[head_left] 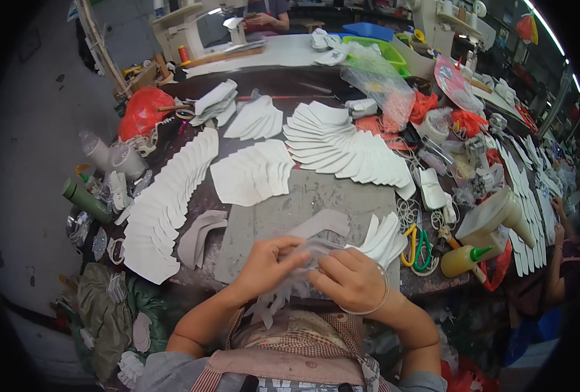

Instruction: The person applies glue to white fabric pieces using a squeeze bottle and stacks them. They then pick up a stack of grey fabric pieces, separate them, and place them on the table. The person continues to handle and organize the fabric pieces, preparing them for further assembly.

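Note:
In front of my chest, my left hand and my right hand are close together, both closed on a thin, pale translucent strip blurred by motion. Its exact kind is unclear. More pale strips hang below my fingers over the apron. Just beyond lies a curved grey piece on the grey work board. Beside my right hand is a small fan of white curved pieces. Left of the board rests a stack of grey curved pieces.
Overlapping rows of white cut pieces curve around the board. A green bottle stands at left. Scissors with yellow and green handles and a glue bottle with a green tip lie at right. Other people work farther off.

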A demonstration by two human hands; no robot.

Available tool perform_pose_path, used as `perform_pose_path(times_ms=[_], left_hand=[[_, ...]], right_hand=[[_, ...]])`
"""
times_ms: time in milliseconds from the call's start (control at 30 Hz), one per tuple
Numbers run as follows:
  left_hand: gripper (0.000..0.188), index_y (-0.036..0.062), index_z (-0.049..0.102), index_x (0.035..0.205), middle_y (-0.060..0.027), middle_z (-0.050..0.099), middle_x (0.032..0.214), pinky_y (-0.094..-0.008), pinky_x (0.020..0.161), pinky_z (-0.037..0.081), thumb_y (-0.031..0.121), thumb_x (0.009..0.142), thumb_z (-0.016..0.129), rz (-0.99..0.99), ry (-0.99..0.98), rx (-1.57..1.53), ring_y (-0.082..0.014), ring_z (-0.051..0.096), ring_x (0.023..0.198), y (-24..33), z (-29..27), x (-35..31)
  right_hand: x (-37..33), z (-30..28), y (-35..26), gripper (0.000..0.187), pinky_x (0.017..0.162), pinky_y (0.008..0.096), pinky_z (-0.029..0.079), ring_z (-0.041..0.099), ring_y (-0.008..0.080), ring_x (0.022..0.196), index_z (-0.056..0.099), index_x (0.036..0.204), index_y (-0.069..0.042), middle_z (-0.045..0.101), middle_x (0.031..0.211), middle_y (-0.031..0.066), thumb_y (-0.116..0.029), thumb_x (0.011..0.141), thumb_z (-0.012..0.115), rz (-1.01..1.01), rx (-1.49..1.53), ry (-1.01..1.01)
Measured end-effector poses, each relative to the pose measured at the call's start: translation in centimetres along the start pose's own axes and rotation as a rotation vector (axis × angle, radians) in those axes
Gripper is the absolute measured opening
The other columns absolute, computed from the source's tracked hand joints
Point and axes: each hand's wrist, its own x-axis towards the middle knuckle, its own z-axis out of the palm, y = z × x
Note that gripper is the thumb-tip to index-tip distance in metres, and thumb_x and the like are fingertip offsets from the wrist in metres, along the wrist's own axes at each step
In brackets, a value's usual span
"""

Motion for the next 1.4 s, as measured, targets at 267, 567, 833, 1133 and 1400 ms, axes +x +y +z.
perform_pose_path(times_ms=[267, 567, 833, 1133, 1400], left_hand=[[0.031, -0.0057, 0.064, 0.118, -0.0041, 0.072, 0.096, -0.0188, 0.073, 0.048, 0.016, 0.096, 0.066, -0.17, -0.095, -0.19, -0.0042, 0.061, 0.085, 1.4, -0.7, -1.5], [0.018, -0.0016, 0.062, 0.104, -0.0061, 0.072, 0.085, -0.0218, 0.068, 0.048, 0.014, 0.097, 0.064, -0.124, 0.268, -0.199, -0.0056, 0.06, 0.074, -4.2, -2.9, -4.9], [0.025, -0.0018, 0.057, 0.11, -0.0216, 0.058, 0.127, -0.0336, 0.094, 0.044, 0.014, 0.093, 0.066, 0.002, 0.659, 0.493, -0.0223, 0.057, 0.114, -3.5, -11.6, -7.9], [0.06, -0.0022, 0.038, 0.145, -0.0262, 0.036, 0.15, -0.0469, 0.112, 0.03, 0.012, 0.092, 0.063, 0.24, 0.938, 1.138, -0.0425, 0.035, 0.138, -7.5, -13.2, -3.7], [0.029, 0.003, 0.064, 0.115, -0.016, 0.06, 0.11, -0.0455, 0.089, 0.045, 0.012, 0.088, 0.067, 0.338, 0.24, 0.953, -0.0355, 0.057, 0.105, -2.9, -0.5, 5.7]], right_hand=[[-0.2, 3.7, 0.9, 0.021, 0.066, 0.0321, 0.05, 0.061, 0.0247, 0.077, 0.066, 0.093, 0.001, 0.06, 0.09, 0.0113, -0.004, 0.073, 0.065, 0.213, 0.187, 0.273], [-4.0, 8.4, -5.2, 0.019, 0.091, 0.0438, 0.05, 0.064, 0.0313, 0.098, 0.059, 0.094, 0.0, 0.067, 0.098, 0.0147, -0.011, 0.082, 0.07, -0.104, 0.71, -0.018], [-7.1, 8.9, -6.9, 0.017, 0.077, 0.0358, 0.053, 0.067, 0.0271, 0.083, 0.064, 0.092, -0.002, 0.069, 0.092, 0.0112, -0.013, 0.084, 0.074, 0.215, 0.962, -0.295], [-6.6, 8.1, -6.4, 0.012, 0.076, 0.0331, 0.053, 0.068, 0.0252, 0.084, 0.066, 0.09, -0.003, 0.071, 0.094, 0.0092, -0.012, 0.085, 0.073, 0.333, 0.851, -0.251], [-4.8, 7.4, -7.6, 0.02, 0.078, 0.034, 0.05, 0.06, 0.0263, 0.094, 0.068, 0.098, -0.003, 0.062, 0.103, 0.0095, -0.01, 0.082, 0.076, 0.288, 0.796, -0.26]])
